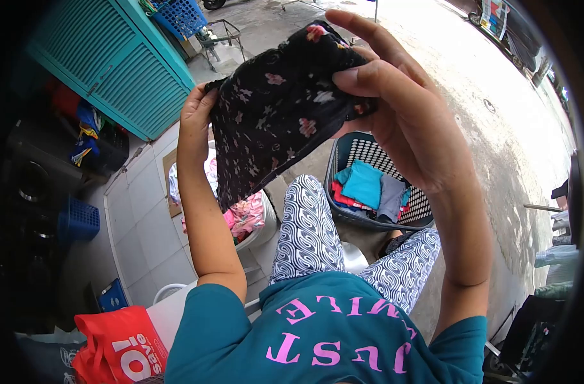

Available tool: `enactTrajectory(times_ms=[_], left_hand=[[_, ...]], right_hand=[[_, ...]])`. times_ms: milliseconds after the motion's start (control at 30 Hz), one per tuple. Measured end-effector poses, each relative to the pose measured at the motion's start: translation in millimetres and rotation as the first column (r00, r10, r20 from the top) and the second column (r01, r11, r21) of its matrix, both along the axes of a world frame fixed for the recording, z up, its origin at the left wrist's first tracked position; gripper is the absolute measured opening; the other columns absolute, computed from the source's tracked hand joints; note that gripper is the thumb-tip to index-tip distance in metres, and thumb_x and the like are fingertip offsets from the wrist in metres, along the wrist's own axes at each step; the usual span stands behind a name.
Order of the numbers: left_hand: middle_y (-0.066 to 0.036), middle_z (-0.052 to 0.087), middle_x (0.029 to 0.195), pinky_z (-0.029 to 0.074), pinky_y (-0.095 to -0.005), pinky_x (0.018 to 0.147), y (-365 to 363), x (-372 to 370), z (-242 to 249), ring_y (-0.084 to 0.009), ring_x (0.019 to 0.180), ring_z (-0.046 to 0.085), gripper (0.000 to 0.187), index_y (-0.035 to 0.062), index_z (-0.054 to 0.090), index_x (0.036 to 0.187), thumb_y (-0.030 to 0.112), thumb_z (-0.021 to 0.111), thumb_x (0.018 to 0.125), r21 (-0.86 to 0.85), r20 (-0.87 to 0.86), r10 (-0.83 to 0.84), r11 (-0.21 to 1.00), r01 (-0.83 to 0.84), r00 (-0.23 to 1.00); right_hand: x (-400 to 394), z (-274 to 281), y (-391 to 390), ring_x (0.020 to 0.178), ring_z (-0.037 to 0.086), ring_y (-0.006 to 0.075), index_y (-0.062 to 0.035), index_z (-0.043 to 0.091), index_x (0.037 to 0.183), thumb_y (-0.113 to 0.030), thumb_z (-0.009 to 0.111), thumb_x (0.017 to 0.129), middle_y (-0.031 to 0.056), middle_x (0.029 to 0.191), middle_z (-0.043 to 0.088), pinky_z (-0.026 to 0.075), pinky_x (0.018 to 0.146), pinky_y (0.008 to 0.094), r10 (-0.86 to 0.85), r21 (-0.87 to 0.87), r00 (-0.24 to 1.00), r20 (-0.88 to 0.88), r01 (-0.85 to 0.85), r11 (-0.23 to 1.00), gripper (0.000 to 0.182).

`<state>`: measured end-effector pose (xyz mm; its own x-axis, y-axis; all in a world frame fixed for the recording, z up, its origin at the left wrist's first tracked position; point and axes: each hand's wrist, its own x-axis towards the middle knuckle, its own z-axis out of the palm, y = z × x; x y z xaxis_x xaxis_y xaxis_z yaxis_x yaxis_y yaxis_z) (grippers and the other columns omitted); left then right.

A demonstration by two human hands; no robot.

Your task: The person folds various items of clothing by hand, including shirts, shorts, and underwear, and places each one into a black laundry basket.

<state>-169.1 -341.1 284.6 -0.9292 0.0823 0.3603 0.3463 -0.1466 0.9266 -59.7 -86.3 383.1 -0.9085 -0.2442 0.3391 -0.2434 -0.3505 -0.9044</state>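
A black cloth garment with small pink, white and red flowers [266, 121] is held up in front of me, between both hands. Its exact kind does not show. My left hand [197, 109] pinches its upper left corner, fingers closed. On the other side my right hand [401, 102] grips the right end between thumb and fingers, with the index finger stretched out above. The cloth's lower left corner hangs over a white tub [266, 224] of pink and white clothes. Below my right hand stands a dark laundry basket [423, 208] holding folded teal and grey clothes [362, 182].
A teal louvred door [106, 64] stands at the upper left, with a blue basket [180, 18] beyond it. Another blue basket [81, 217] is on the left. A red bag [116, 345] lies at the lower left. Concrete ground [497, 179] stretches off to the right.
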Motion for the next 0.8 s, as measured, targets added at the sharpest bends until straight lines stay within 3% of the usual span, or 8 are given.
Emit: enactTrajectory(times_ms=[33,200,333,400,533,667,733,800], left_hand=[[0.000,0.061,0.091,0.042,-0.0198,0.074,9,3,-9,-0.0060,0.080,0.055,0.016,0.0048,0.056,0.100,0.014,0.049,0.090,0.005,0.052,-0.016,1.000,0.016,0.998],[0.000,0.059,0.087,0.043,-0.0198,0.072,80,9,-83,-0.0051,0.080,0.053,0.016,0.0032,0.056,0.099,0.014,0.050,0.088,-0.090,0.281,-0.169,0.975,0.201,0.945],[-0.009,0.059,0.094,0.044,-0.0297,0.076,158,30,-161,-0.0189,0.085,0.057,0.023,0.0028,0.051,0.104,0.012,0.055,0.083,-0.376,0.049,-0.040,0.925,0.056,0.998],[-0.011,0.055,0.103,0.041,-0.0346,0.083,179,49,-190,-0.0251,0.097,0.053,0.031,0.0055,0.049,0.107,0.012,0.059,0.078,-0.550,-0.217,0.018,0.824,-0.138,0.976],[-0.011,0.051,0.114,0.033,-0.0397,0.093,165,81,-229,-0.0269,0.107,0.048,0.038,0.0052,0.049,0.111,0.016,0.060,0.076,-0.781,-0.217,-0.104,0.614,-0.110,0.971],[-0.013,0.047,0.119,0.029,-0.0415,0.098,130,97,-233,-0.0276,0.114,0.042,0.039,0.0060,0.050,0.111,0.021,0.061,0.077,-0.849,-0.240,-0.049,0.496,-0.185,0.970],[-0.014,0.046,0.121,0.027,-0.0437,0.098,113,100,-227,-0.0294,0.116,0.041,0.037,0.0052,0.050,0.112,0.024,0.057,0.080,-0.863,-0.284,0.080,0.413,-0.291,0.955],[-0.016,0.046,0.121,0.031,-0.0417,0.096,89,94,-243,-0.0315,0.114,0.041,0.036,0.0043,0.049,0.112,0.025,0.054,0.083,-0.833,-0.203,0.269,0.458,-0.310,0.942]], right_hand=[[6,-6,5,0.089,0.061,0.0182,-0.0005,0.029,0.131,-0.007,0.046,0.076,0.0160,0.112,0.052,0.054,0.072,0.0292,-0.033,0.013,0.999,0.041,0.033,0.999,0.058],[30,-61,50,0.094,0.056,0.0180,-0.0015,0.030,0.131,-0.008,0.048,0.073,0.0139,0.111,0.048,0.053,0.074,0.0304,-0.243,-0.052,0.930,0.276,0.267,0.962,0.061],[48,-134,118,0.096,0.055,0.0165,-0.0037,0.032,0.130,-0.002,0.043,0.072,0.0108,0.111,0.052,0.050,0.082,0.0322,-0.420,-0.023,0.783,0.459,0.483,0.875,0.059],[61,-172,154,0.096,0.056,0.0169,-0.0038,0.035,0.128,0.001,0.041,0.071,0.0098,0.111,0.053,0.049,0.084,0.0319,-0.472,-0.002,0.694,0.544,0.564,0.826,0.058],[83,-260,221,0.095,0.056,0.0207,-0.0037,0.041,0.122,0.003,0.040,0.070,0.0113,0.110,0.054,0.050,0.084,0.0344,-0.502,0.012,0.529,0.684,0.680,0.733,0.053],[97,-310,256,0.095,0.055,0.0225,-0.0037,0.041,0.122,0.003,0.040,0.071,0.0110,0.108,0.054,0.049,0.084,0.0381,-0.459,0.016,0.464,0.758,0.690,0.724,0.051],[102,-329,268,0.096,0.055,0.0225,-0.0041,0.042,0.121,0.002,0.040,0.072,0.0110,0.109,0.054,0.050,0.083,0.0378,-0.462,0.019,0.475,0.749,0.682,0.731,0.050],[100,-339,278,0.095,0.056,0.0215,-0.0039,0.043,0.121,0.002,0.041,0.073,0.0112,0.108,0.055,0.050,0.082,0.0367,-0.467,0.002,0.480,0.743,0.696,0.718,0.048]])
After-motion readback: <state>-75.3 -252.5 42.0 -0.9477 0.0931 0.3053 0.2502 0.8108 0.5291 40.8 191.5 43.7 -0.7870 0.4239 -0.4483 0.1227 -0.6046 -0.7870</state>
